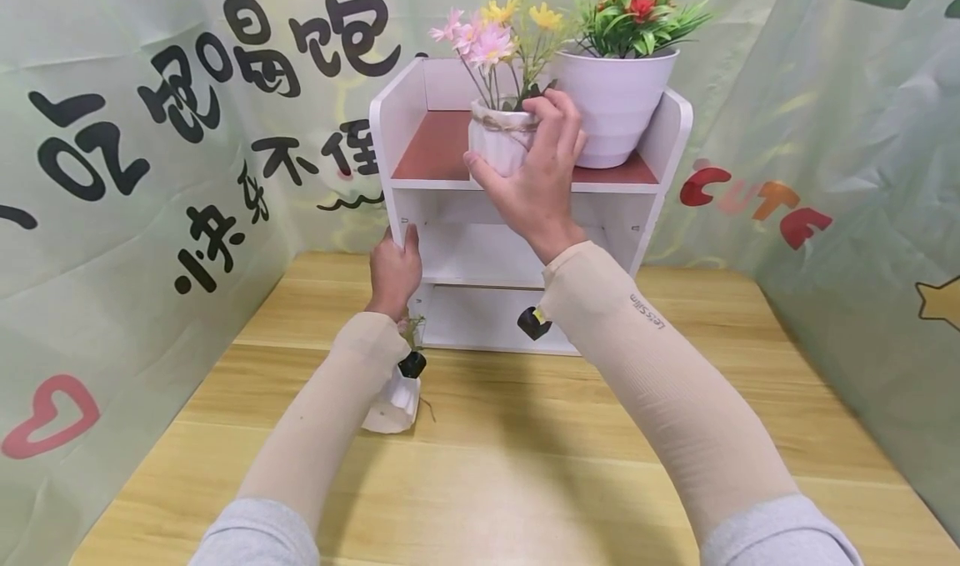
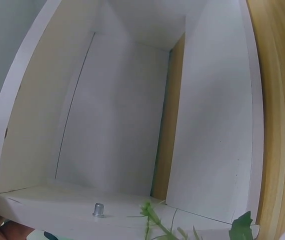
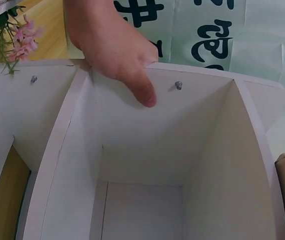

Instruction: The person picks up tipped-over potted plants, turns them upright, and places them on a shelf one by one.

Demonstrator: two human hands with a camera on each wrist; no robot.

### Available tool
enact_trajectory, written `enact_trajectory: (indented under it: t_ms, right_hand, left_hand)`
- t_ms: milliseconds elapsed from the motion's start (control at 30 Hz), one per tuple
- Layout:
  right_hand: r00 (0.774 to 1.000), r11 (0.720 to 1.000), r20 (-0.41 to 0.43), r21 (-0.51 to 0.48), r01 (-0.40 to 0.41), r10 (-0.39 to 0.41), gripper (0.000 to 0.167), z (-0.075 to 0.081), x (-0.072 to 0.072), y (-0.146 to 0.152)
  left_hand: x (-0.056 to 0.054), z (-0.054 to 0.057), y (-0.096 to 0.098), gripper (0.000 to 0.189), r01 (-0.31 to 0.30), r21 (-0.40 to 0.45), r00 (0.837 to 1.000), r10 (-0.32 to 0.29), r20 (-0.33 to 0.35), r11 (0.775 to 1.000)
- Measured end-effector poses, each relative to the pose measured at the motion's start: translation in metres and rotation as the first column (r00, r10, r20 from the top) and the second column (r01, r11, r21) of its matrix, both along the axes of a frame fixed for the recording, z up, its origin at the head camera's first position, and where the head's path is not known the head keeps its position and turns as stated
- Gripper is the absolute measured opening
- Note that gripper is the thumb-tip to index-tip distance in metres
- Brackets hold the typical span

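A white two-tier shelf [image 1: 487,253] with a red-brown top stands on the wooden table. My left hand [image 1: 395,272] grips its left side panel, thumb on the inner face, as the left hand [image 3: 115,55] in the right wrist view also shows. On the top, my right hand [image 1: 542,166] holds a small white flowerpot [image 1: 498,139] tied with twine, thumb at its front and fingers at the right side of its rim. Pink and yellow flowers [image 1: 491,37] rise from it. A larger white planter [image 1: 615,103] with red flowers stands right beside it.
Another small white pot [image 1: 393,406] with a plant lies on the table [image 1: 480,483] under my left forearm; its pink flowers [image 3: 25,40] show in the right wrist view. Printed cloth [image 1: 187,241] surrounds the table. A metal peg [image 2: 98,210] sticks out inside the shelf.
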State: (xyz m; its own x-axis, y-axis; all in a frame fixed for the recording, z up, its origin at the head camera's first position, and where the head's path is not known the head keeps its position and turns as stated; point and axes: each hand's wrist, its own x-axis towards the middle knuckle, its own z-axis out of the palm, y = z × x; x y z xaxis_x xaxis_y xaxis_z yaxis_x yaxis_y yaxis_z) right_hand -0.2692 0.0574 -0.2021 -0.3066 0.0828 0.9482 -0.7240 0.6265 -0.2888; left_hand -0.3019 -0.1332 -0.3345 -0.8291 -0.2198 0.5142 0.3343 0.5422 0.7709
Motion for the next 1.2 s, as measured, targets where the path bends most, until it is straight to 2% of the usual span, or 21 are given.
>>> enact_trajectory:
  t_ms: [167, 367, 700, 833, 967, 1067, 1200]
  right_hand:
    - [1.000, 1.000, -0.006, 0.016, 0.009, -0.009, 0.067, -0.002, -0.004, 0.000]
    - [1.000, 0.999, 0.026, 0.037, 0.010, -0.011, 0.069, -0.003, -0.008, 0.000]
    - [0.989, 0.997, 0.145, 0.070, 0.018, -0.028, 0.072, 0.002, -0.011, -0.002]
    - [0.973, 0.995, 0.224, 0.092, 0.037, -0.057, 0.072, 0.007, -0.009, -0.003]
    - [0.942, 0.989, 0.318, 0.131, 0.065, -0.104, 0.071, 0.012, -0.008, -0.004]
    - [0.923, 0.984, 0.359, 0.155, 0.088, -0.139, 0.072, 0.013, -0.008, -0.004]
    - [0.910, 0.975, 0.371, 0.188, 0.121, -0.185, 0.075, 0.014, -0.009, -0.006]
  left_hand:
    - [0.000, 0.000, 0.000, 0.040, 0.000, 0.001, 1.000, 0.000, 0.009, 1.000]
    - [0.000, -0.001, 0.001, 0.038, -0.001, 0.009, 1.000, 0.001, 0.012, 1.000]
    - [0.000, -0.001, 0.001, 0.040, -0.006, 0.018, 1.000, 0.006, 0.025, 1.000]
    - [0.000, 0.000, 0.001, 0.040, 0.007, 0.030, 0.999, -0.008, 0.033, 1.000]
    - [0.000, -0.001, 0.001, 0.040, 0.004, 0.024, 1.000, -0.004, 0.028, 1.000]
    - [0.000, -0.001, 0.001, 0.042, -0.006, 0.009, 1.000, 0.005, 0.022, 1.000]
    - [0.000, -0.001, 0.002, 0.041, 0.000, 0.013, 1.000, 0.000, 0.019, 1.000]
